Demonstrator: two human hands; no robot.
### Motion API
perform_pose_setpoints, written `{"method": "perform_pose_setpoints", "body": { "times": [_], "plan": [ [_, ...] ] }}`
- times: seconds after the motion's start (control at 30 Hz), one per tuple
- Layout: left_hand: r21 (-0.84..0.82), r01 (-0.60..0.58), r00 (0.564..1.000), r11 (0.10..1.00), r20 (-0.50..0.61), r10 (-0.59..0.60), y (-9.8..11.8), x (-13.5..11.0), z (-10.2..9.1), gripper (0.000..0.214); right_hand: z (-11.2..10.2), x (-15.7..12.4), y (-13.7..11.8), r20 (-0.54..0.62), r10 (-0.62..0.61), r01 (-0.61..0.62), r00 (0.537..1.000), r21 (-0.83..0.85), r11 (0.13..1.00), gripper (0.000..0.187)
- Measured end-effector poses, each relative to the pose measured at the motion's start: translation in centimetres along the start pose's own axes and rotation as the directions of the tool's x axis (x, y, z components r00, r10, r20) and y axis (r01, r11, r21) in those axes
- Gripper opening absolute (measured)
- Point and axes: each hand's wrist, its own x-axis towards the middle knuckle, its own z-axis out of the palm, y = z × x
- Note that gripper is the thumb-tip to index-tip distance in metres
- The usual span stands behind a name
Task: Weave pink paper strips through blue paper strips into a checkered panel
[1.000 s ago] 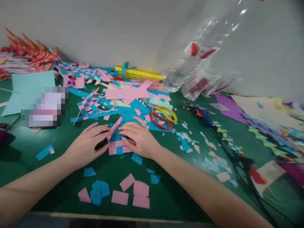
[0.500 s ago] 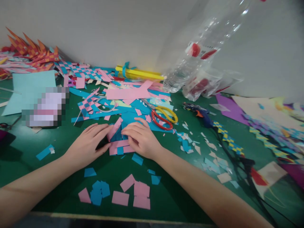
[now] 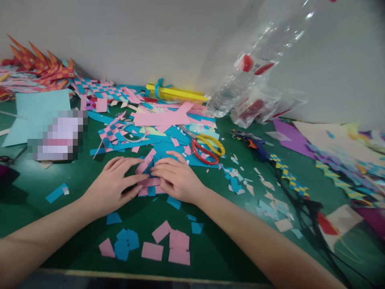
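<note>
Between my hands a piece of woven pink and blue paper strips (image 3: pixel 149 182) lies on the green table, with one pink strip (image 3: pixel 146 161) slanting up from its far left corner. My left hand (image 3: pixel 116 182) grips the left side of the weave, its fingertips reaching over the blue strips. From the right, my right hand (image 3: pixel 177 176) has its curled fingers on the weave, covering much of that side. The fingertips of both hands nearly meet over the middle. Small pink paper pieces (image 3: pixel 152 251) and blue paper pieces (image 3: pixel 122 245) lie nearer the table's front edge.
Red and yellow handled scissors (image 3: pixel 207 150) lie beyond my right hand on paper scraps. A clear plastic bottle (image 3: pixel 249 72) leans at the back wall. A glue gun (image 3: pixel 258 148) with its cable is to the right. A pixelated phone-like object (image 3: pixel 60 136) rests left.
My left hand has shifted, its fingers reaching farther right across the weave. My right fingertips have moved slightly left and closer to them. The surrounding things have stayed put.
</note>
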Motion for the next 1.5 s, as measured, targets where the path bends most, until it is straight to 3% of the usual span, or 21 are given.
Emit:
{"method": "perform_pose_setpoints", "body": {
  "times": [0.1, 0.33, 0.6, 0.73, 0.9, 1.1, 1.2, 1.27, 1.37, 1.43, 1.5],
  "plan": [
    [0.034, 0.008, 1.0, 0.999, 0.008, -0.008, 0.1, 0.0, 0.0, 0.023, 0.1, -0.1, 0.1, 0.035, 0.019, -0.019, 0.999, 0.012, 1.0, 0.022],
    [0.133, 0.027, 0.995, 0.991, -0.099, -0.014, -0.1, 0.0, 0.1, 0.02, 0.1, -0.1, 0.1, 0.053, 0.036, -0.037, 0.998, 0.021, 0.999, 0.02],
    [0.414, -0.029, 0.987, 0.91, -0.131, 0.091, 0.5, -0.8, -0.8, 0.012, 0.2, -0.1, 0.1, 0.055, 0.056, -0.058, 0.997, 0.035, 0.998, 0.024],
    [0.438, -0.081, 0.976, 0.895, -0.148, 0.161, 1.2, -1.4, -1.3, 0.013, 0.2, -0.2, 0.1, 0.054, 0.054, -0.057, 0.997, 0.054, 0.997, 0.023],
    [0.527, -0.133, 0.974, 0.84, -0.087, 0.209, 1.8, -1.7, -1.5, 0.01, 0.2, -0.2, 0.1, 0.05, 0.058, -0.061, 0.997, 0.048, 0.997, 0.022],
    [0.421, -0.068, 0.996, 0.905, -0.029, 0.089, 1.1, -1.8, -1.4, 0.029, 0.1, -0.2, 0.2, 0.074, 0.056, -0.059, 0.996, 0.04, 0.997, 0.02],
    [0.439, -0.09, 0.995, 0.894, 0.004, 0.098, 0.9, -1.3, -1.6, 0.036, 0.1, -0.1, 0.1, 0.067, 0.06, -0.062, 0.996, 0.034, 0.997, 0.02],
    [0.447, -0.127, 0.991, 0.885, 0.011, 0.136, 0.9, -1.0, -1.6, 0.039, 0.0, -0.1, -0.1, 0.037, 0.052, -0.053, 0.998, 0.026, 0.998, 0.022],
    [0.426, -0.192, 0.978, 0.884, 0.013, 0.207, 0.8, -0.8, -1.5, 0.039, -0.3, -0.1, -0.3, -0.114, 0.028, -0.026, 0.993, 0.022, 0.999, 0.024],
    [0.392, -0.217, 0.973, 0.894, 0.019, 0.228, 0.7, -1.0, -1.2, 0.039, -0.5, -0.1, -0.3, -0.223, 0.051, -0.05, 0.973, 0.012, 0.999, 0.023],
    [0.362, -0.217, 0.975, 0.907, 0.024, 0.223, 0.5, -1.2, -1.0, 0.038, -0.6, -0.2, -0.1, -0.258, 0.092, -0.099, 0.962, -0.014, 0.995, 0.019]
  ]
}}
